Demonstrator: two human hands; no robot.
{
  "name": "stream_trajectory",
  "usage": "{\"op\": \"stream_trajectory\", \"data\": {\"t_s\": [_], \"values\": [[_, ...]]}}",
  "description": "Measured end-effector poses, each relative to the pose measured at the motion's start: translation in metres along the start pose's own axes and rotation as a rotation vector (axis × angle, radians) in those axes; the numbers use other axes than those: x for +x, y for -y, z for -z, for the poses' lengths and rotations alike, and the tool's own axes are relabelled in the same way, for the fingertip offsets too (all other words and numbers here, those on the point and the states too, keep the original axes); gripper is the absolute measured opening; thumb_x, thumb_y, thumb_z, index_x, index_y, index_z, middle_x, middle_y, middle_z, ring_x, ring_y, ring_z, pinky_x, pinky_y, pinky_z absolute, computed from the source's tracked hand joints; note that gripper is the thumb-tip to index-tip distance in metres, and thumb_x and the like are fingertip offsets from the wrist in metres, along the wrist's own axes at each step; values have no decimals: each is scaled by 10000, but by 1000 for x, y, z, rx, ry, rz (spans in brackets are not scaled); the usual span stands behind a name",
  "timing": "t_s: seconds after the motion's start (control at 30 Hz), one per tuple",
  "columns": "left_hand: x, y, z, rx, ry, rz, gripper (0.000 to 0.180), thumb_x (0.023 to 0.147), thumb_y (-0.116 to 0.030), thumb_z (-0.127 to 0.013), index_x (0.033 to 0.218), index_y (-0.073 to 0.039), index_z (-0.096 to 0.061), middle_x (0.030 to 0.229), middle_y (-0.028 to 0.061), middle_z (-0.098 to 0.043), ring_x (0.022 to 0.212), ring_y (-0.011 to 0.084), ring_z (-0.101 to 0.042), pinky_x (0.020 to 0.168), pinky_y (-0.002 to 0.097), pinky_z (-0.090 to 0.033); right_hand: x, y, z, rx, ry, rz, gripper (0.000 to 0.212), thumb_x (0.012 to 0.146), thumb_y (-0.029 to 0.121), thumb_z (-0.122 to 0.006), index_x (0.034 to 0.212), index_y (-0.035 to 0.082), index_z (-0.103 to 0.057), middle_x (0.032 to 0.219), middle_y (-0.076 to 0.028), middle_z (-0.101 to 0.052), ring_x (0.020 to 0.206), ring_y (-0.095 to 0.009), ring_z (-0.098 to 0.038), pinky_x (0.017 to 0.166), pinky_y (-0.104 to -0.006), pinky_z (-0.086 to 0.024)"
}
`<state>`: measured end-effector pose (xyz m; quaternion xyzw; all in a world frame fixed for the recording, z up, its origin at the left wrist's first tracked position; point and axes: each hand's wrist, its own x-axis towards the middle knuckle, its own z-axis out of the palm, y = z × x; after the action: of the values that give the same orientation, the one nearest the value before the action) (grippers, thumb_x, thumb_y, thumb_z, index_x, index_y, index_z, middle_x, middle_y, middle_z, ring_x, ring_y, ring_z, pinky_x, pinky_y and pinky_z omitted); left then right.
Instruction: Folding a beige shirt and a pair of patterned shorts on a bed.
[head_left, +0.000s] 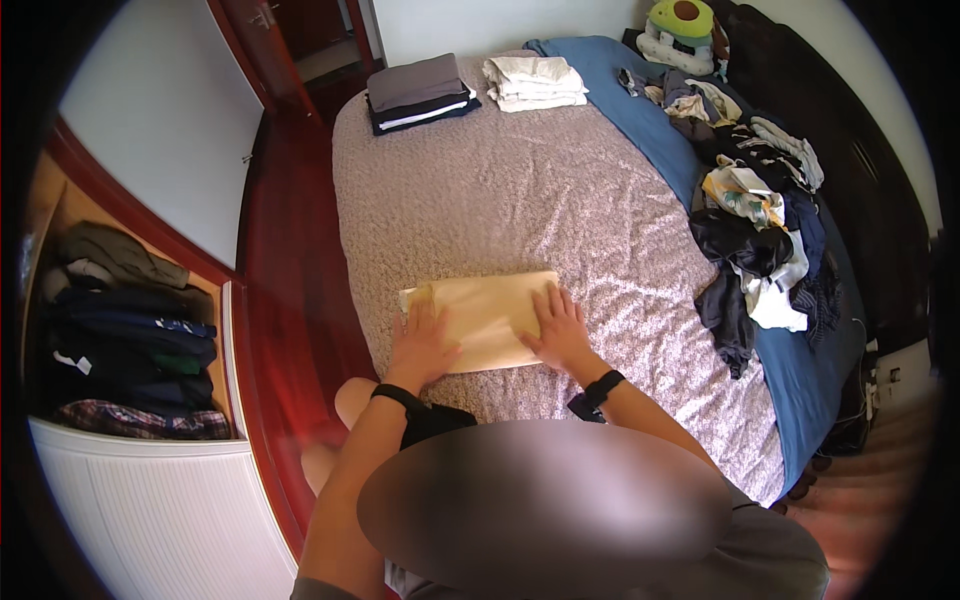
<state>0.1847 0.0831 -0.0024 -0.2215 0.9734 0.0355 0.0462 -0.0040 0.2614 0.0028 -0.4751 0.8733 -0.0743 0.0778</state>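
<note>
A pale yellow cloth garment, folded into a flat rectangle, lies on the patterned bed cover close in front of me. My left hand rests flat on its left end, fingers spread. On the right end lies my right hand, also flat with its fingers apart. Neither hand grips the cloth; both press on its top. The garment's exact kind cannot be made out while it is folded.
At the bed's far end sit a stack of dark folded clothes and a stack of white folded clothes. Loose clothes are heaped along the right over a blue sheet. A wardrobe with hanging clothes stands left.
</note>
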Motion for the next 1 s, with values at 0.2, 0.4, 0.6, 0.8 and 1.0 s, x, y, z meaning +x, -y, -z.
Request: {"op": "stream_trajectory", "data": {"t_s": [0.2,0.4,0.6,0.8,1.0], "values": [[1,0,-4,-245,-238,385,760,778,-358,-630,1372,-52,-270,1384,265,-291,1295,366,-306,1037,525,-248,-5,-25,-36,710,-183,-337,734,779,361,-634,1318,-34,-329,1298,-267,-410,1178,-361,-449,982,-414,-366],[10,19,-23,-1541,-24,750,635,771,-166,-674,1266,74,-357,1106,185,-583,936,282,-609,782,376,-498,-3,-44,-45,1492,195,-586,459,826,222,-595,1179,-44,-472,1013,-138,-617,880,-229,-615,770,-326,-497],[20,33,-43,-2068,253,665,371,781,-92,-661,1116,28,-557,1020,122,-628,882,233,-625,743,352,-513,3,-42,-22,1678,405,-555,454,835,264,-568,1191,-3,-476,1087,-119,-600,947,-237,-602,813,-369,-486],[36,38,-36,-2259,463,490,419,744,-52,-690,1137,-3,-554,1033,106,-632,910,225,-627,784,353,-509,15,-38,8,1725,404,-765,508,775,176,-616,1209,-20,-440,1117,-155,-576,996,-285,-587,885,-414,-470],[36,70,-13,-2460,476,457,444,748,-52,-685,1158,-5,-524,1058,92,-614,951,226,-610,840,350,-490,63,2,68,1545,354,-817,481,761,117,-602,1191,-28,-442,1093,-158,-582,964,-290,-600,869,-414,-477]]}}
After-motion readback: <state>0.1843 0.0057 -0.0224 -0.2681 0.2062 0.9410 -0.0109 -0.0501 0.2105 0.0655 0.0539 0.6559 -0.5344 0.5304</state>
